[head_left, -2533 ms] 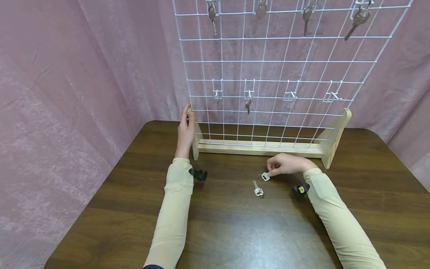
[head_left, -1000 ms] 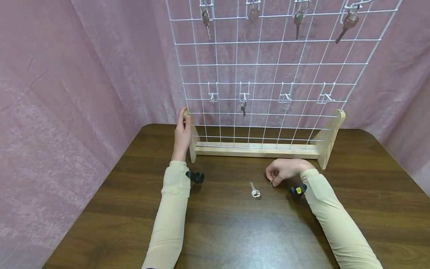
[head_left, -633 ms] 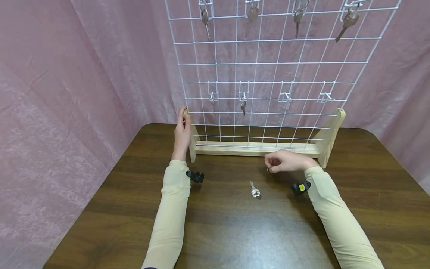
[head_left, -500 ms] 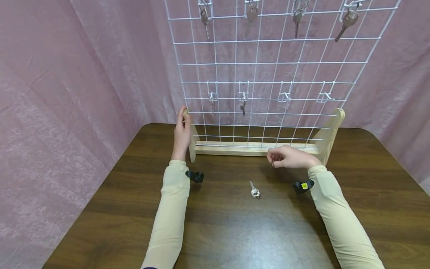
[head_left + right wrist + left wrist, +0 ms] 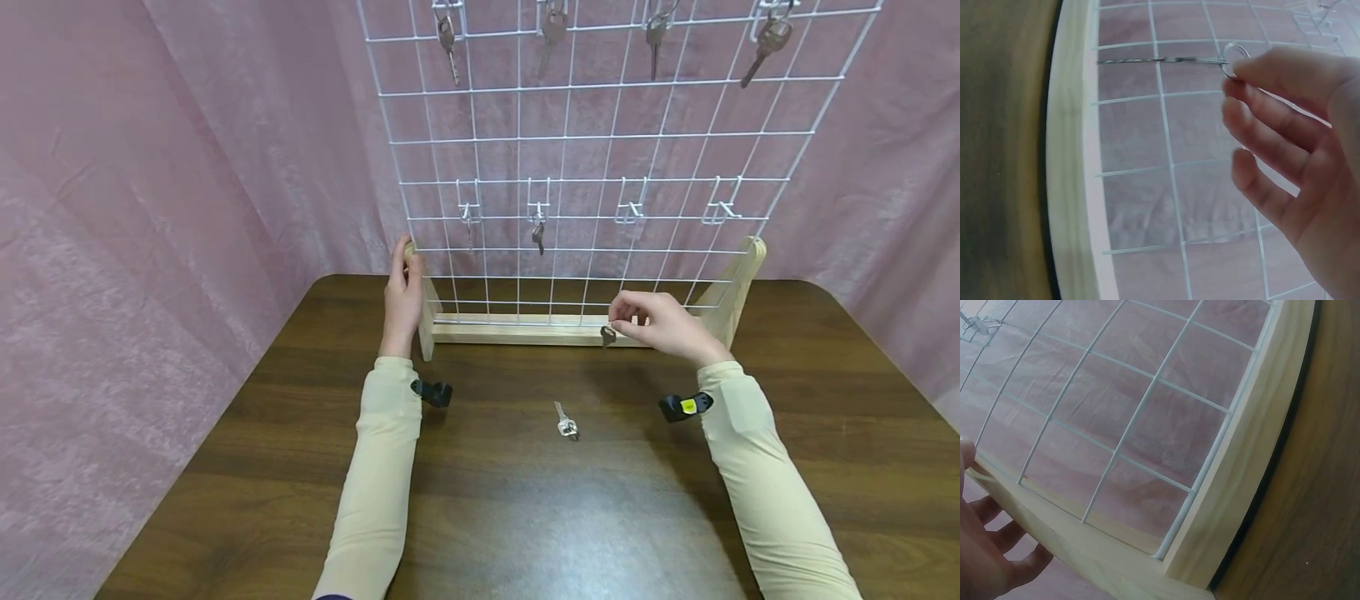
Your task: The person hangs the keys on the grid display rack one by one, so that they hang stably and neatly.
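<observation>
My right hand (image 5: 660,323) pinches the split ring of a key (image 5: 607,336) between thumb and forefinger. The key dangles in front of the rack's wooden base bar; in the right wrist view its blade (image 5: 1160,60) is seen edge-on. My left hand (image 5: 403,304) grips the left wooden side piece (image 5: 1085,556) of the white wire grid rack (image 5: 592,135), thumb on one face and fingers on the other. A second key (image 5: 567,427) with a ring lies on the table below the rack. Two lower hooks, one of them a hook (image 5: 630,210) right of centre, carry no key.
Keys hang on the upper hooks, among them a key (image 5: 767,48) at the right. The two left lower hooks also carry keys, one a small key (image 5: 537,237). The brown table (image 5: 480,500) spreads below, with a pink curtain (image 5: 187,208) behind.
My right hand first pinched the key at the table, then lifted it towards the rack, where it now hangs from its ring. The left hand has stayed on the side piece.
</observation>
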A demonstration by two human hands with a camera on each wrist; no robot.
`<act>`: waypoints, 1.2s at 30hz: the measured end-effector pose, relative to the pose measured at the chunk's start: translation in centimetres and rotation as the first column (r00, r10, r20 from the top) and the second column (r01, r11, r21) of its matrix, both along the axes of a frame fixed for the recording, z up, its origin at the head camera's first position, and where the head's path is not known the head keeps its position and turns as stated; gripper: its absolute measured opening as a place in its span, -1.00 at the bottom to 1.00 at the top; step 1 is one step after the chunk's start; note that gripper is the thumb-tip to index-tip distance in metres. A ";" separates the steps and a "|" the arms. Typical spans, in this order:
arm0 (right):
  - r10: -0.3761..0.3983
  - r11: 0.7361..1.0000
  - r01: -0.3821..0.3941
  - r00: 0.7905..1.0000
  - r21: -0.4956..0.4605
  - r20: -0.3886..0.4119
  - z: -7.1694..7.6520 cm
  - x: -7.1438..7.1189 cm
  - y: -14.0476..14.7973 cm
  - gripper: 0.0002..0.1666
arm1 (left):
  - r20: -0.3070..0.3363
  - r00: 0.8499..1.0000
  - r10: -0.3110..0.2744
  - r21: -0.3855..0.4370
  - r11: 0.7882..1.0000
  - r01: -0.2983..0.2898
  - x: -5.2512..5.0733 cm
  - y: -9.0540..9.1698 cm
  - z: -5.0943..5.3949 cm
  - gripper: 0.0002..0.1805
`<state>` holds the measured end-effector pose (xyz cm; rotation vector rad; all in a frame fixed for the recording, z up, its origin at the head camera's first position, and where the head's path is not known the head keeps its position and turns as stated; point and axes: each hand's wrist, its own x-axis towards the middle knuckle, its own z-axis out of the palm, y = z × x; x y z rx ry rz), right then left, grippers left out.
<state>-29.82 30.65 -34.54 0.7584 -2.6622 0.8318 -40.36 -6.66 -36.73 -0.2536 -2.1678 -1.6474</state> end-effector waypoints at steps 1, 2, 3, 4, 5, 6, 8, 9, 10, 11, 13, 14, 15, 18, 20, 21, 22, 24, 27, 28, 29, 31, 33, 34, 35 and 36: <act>-0.011 1.000 0.011 1.000 -0.014 -0.021 0.1 0.1 0.0 -0.91 | 0.001 1.000 0.002 -0.003 1.000 -0.002 0.0 0.0 0.0 -0.49; -0.025 0.999 0.024 0.999 -0.023 -0.041 0.2 0.1 0.0 -0.91 | 0.002 1.000 0.003 -0.006 1.000 -0.003 0.0 0.0 0.0 -0.49; -0.034 0.999 0.032 0.998 -0.037 -0.057 0.4 0.2 -0.1 -0.91 | 0.002 1.000 0.005 -0.008 1.000 -0.005 0.0 0.0 0.1 -0.50; -0.043 0.998 0.039 0.996 -0.047 -0.074 0.5 0.2 -0.1 -0.91 | 0.001 1.000 0.007 -0.008 1.000 -0.007 0.0 0.0 0.1 -0.50; -0.051 0.997 0.046 0.995 -0.057 -0.088 0.6 0.3 -0.1 -0.91 | 0.001 1.000 0.010 -0.010 1.000 -0.009 0.0 0.0 0.1 -0.51; -0.058 0.996 0.052 0.994 -0.068 -0.097 0.8 0.4 -0.1 -0.90 | 0.001 1.000 0.010 -0.010 1.000 -0.010 0.0 0.0 0.1 -0.51; -0.071 0.995 0.061 0.990 -0.083 -0.120 1.1 0.6 -0.2 -0.91 | 0.001 1.000 0.012 -0.009 1.000 -0.012 0.0 0.0 0.1 -0.51; -0.079 0.994 0.067 0.988 -0.090 -0.130 1.2 0.7 -0.2 -0.91 | 0.002 1.000 0.011 -0.008 1.000 -0.011 0.0 0.0 0.1 -0.51; -0.087 0.993 0.074 0.987 -0.097 -0.138 1.3 0.8 -0.2 -0.92 | 0.003 1.000 0.010 -0.007 1.000 -0.010 0.0 0.0 0.0 -0.51; -0.094 0.991 0.079 0.985 -0.106 -0.145 1.5 1.0 -0.3 -0.92 | 0.004 1.000 0.010 -0.005 1.000 -0.010 0.0 0.0 0.0 -0.51; -0.113 0.988 0.094 0.981 -0.126 -0.155 1.9 1.2 -0.4 -0.93 | 0.005 1.000 0.009 -0.001 1.000 -0.009 0.0 0.0 0.0 -0.51; -0.121 0.986 0.100 0.980 -0.136 -0.159 2.0 1.4 -0.4 -0.93 | 0.006 1.000 0.007 0.001 1.000 -0.007 0.1 0.0 0.0 -0.50; -0.132 0.983 0.108 0.978 -0.150 -0.160 2.2 1.5 -0.5 -0.94 | 0.007 1.000 0.006 0.002 1.000 -0.006 0.1 0.0 0.0 -0.50; -0.161 0.972 0.128 0.974 -0.197 -0.159 2.9 1.9 -0.7 -0.95 | 0.008 1.000 0.007 0.002 1.000 -0.007 0.1 0.0 0.0 -0.49; -0.182 0.963 0.145 0.971 -0.229 -0.152 3.4 2.1 -0.8 -0.95 | 0.009 1.000 0.006 0.001 1.000 -0.006 0.1 0.0 0.1 -0.48; -0.194 0.957 0.155 0.970 -0.244 -0.146 3.6 2.3 -0.9 -0.94 | 0.009 1.000 0.006 0.001 1.000 -0.006 0.1 0.0 0.1 -0.48; -0.204 0.953 0.164 0.969 -0.255 -0.142 3.8 2.3 -1.0 -0.94 | 0.008 1.000 0.005 0.001 1.000 -0.005 0.1 0.0 0.1 -0.47; -0.228 0.944 0.185 0.964 -0.274 -0.135 4.1 2.4 -1.1 -0.93 | 0.008 1.000 0.005 -0.001 1.000 -0.005 0.1 -0.1 0.1 -0.46; -0.266 0.927 0.217 0.956 -0.308 -0.127 4.3 2.5 -1.0 -0.91 | 0.014 1.000 0.011 -0.001 1.000 -0.011 0.1 -0.2 0.0 -0.46; -0.278 0.918 0.226 0.952 -0.325 -0.126 4.3 2.5 -1.0 -0.91 | 0.017 1.000 0.013 -0.002 1.000 -0.013 0.1 -0.1 0.0 -0.46; -0.292 0.910 0.234 0.948 -0.342 -0.126 4.3 2.5 -1.0 -0.90 | 0.019 1.000 0.016 -0.005 1.000 -0.016 0.1 -0.1 0.0 -0.47; -0.311 0.892 0.242 0.941 -0.382 -0.131 4.3 2.6 -0.9 -0.89 | 0.017 1.000 0.018 -0.004 1.000 -0.018 0.1 -0.1 -0.1 -0.48; -0.327 0.872 0.238 0.933 -0.429 -0.147 4.4 2.4 -0.9 -0.88 | 0.013 1.000 0.018 -0.002 1.000 -0.018 0.1 0.0 -0.1 -0.49; -0.334 0.862 0.231 0.929 -0.451 -0.161 4.4 2.4 -0.9 -0.87 | 0.009 1.000 0.019 0.000 1.000 -0.019 0.1 0.0 -0.1 -0.49; -0.342 0.852 0.225 0.923 -0.473 -0.178 4.4 2.3 -1.0 -0.87 | 0.004 1.000 0.020 0.000 1.000 -0.020 0.1 0.0 -0.1 -0.50; -0.350 0.841 0.216 0.917 -0.497 -0.194 4.5 2.2 -1.0 -0.87 | 0.001 1.000 0.022 0.001 1.000 -0.022 0.1 0.0 -0.1 -0.50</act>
